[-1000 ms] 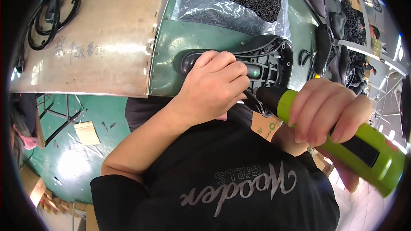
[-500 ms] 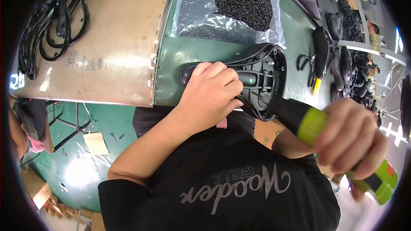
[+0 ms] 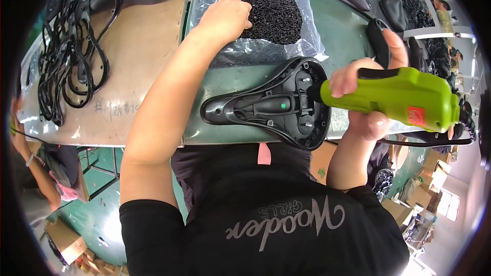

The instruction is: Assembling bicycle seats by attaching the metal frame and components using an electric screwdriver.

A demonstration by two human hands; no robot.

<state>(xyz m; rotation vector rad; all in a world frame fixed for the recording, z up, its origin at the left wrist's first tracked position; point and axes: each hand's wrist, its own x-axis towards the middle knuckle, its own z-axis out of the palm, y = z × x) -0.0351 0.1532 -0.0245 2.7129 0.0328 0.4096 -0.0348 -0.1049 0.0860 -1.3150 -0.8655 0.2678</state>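
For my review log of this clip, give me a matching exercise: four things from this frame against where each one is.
Things:
1. left hand
2. driver
3. saddle
4. cables

Places:
A. upside down on the green bench, at its near edge
B. on the pile of black screws in the clear bag
C. on the tan board, far left
D. in the right hand, tip at the saddle's wide end

Pairs: 1-B, 2-D, 3-A, 4-C

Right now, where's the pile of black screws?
In the head view the pile of black screws lies on a clear plastic bag at the far side of the green table, beyond the upturned saddle, under the left hand.
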